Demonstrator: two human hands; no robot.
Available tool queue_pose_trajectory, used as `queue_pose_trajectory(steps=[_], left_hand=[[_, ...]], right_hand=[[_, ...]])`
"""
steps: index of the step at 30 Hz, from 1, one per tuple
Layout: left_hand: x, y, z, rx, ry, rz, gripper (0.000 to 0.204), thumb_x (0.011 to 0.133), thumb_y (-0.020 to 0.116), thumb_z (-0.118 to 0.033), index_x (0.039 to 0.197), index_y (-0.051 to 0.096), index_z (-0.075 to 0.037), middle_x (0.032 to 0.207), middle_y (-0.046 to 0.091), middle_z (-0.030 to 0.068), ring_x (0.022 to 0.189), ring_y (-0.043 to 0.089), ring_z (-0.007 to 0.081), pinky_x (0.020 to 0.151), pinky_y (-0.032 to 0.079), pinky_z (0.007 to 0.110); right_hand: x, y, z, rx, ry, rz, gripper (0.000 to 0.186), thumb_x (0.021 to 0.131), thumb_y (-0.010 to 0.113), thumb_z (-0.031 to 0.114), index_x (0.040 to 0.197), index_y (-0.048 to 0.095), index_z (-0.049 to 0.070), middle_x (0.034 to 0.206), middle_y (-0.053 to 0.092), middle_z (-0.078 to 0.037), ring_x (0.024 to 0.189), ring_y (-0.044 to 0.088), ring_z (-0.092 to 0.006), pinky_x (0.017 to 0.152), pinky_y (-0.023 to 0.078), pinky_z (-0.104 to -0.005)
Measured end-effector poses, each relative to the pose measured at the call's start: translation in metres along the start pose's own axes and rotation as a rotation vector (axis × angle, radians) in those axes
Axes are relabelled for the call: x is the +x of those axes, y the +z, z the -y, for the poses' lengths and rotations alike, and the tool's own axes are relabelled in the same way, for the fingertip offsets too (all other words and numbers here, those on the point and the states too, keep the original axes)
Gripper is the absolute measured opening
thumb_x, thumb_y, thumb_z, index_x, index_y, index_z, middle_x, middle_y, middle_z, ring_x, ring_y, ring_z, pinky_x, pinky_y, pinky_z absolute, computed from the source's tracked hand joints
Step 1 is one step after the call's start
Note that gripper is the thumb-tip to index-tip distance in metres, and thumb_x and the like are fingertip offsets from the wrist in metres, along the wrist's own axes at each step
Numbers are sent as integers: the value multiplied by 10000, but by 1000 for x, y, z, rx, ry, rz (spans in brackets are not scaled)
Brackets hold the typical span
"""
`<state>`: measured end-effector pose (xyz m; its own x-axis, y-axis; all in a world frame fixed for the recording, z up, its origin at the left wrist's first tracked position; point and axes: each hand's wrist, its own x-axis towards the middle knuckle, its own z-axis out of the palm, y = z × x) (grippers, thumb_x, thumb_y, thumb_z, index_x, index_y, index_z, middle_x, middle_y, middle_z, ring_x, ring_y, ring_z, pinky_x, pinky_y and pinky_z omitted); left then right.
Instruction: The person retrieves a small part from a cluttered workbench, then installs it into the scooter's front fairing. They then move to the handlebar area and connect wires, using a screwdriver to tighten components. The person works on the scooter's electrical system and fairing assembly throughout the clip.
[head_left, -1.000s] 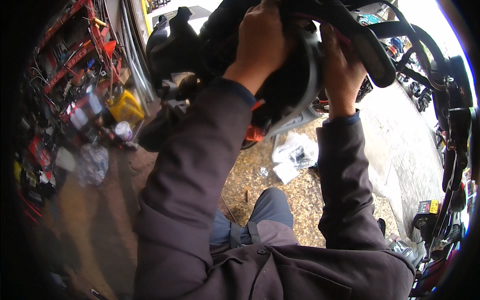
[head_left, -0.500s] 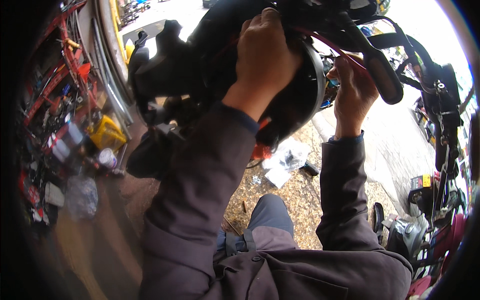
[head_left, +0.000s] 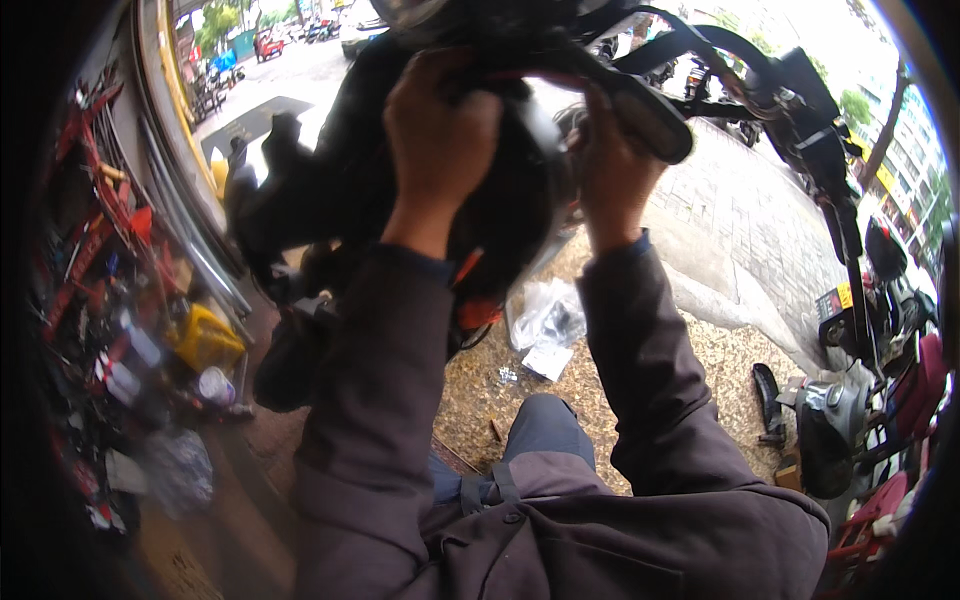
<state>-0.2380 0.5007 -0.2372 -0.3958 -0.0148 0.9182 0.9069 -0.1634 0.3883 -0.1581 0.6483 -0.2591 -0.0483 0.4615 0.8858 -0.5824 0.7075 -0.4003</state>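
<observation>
A large black vehicle front part (head_left: pixel 510 210), probably a scooter's, fills the upper middle, with its rounded edge towards the right. Over it my left hand (head_left: pixel 440 150) is closed, fingers curled at its upper side; what they grip is hidden. On the right of the rounded edge my right hand (head_left: pixel 615 175) is raised, its fingers bent together beneath an oblong black piece like a mirror (head_left: pixel 650 118). Blur hides what those fingertips hold. A thin reddish strip (head_left: pixel 535 75) runs between the hands. Below, an orange-red piece (head_left: pixel 480 312) shows on the black part.
A clear plastic bag (head_left: pixel 550 315) and a white packet (head_left: pixel 547 362) lie on the speckled floor. Red metal frames, a yellow container (head_left: pixel 205 338) and mixed parts crowd the left. A black handlebar-like arm (head_left: pixel 815 140) reaches right, above a grey-black vehicle part (head_left: pixel 830 435).
Both hands and the black part have shifted left in the picture, the mirror-like piece moving left and up. More of the street shows at the top. Both hands stay at the black part.
</observation>
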Motion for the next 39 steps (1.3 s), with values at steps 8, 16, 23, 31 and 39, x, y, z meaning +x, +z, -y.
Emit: queue_pose_trajectory(steps=[8,16,23,31,39], left_hand=[[5,21,-27,393,150,94,213,794,735,-183,952,728,-39,897,723,104,811,698,239,716,528,328],[14,12,-7,556,416,103,128,842,684,-199,895,763,-114,903,737,99,789,711,274,698,562,359],[23,9,-20,570,417,270,234,850,700,-235,1028,737,-89,935,721,139,858,693,304,751,537,389],[17,18,-40,193,-12,35,147,773,799,-195,839,762,-69,741,715,108,671,692,236,624,513,350],[10,12,-29,135,-17,59,109,795,681,-126,786,730,-28,768,702,145,790,672,311,738,509,394]], right_hand=[[6,-4,0,237,-90,85,147,852,702,-37,997,706,-17,892,748,-90,803,695,-112,710,554,-257],[30,-6,-6,347,-140,182,172,804,735,8,968,684,16,878,727,-89,807,695,-133,697,547,-276],[39,-6,-9,89,-547,291,215,783,738,-34,997,721,-29,945,709,-142,857,679,-263,746,535,-355],[21,6,11,199,87,254,152,920,674,86,1019,711,-23,927,683,-77,748,653,-170,642,536,-290],[20,9,1,236,296,290,233,949,640,149,1106,695,-15,1007,700,-83,783,649,-138,682,534,-273]])
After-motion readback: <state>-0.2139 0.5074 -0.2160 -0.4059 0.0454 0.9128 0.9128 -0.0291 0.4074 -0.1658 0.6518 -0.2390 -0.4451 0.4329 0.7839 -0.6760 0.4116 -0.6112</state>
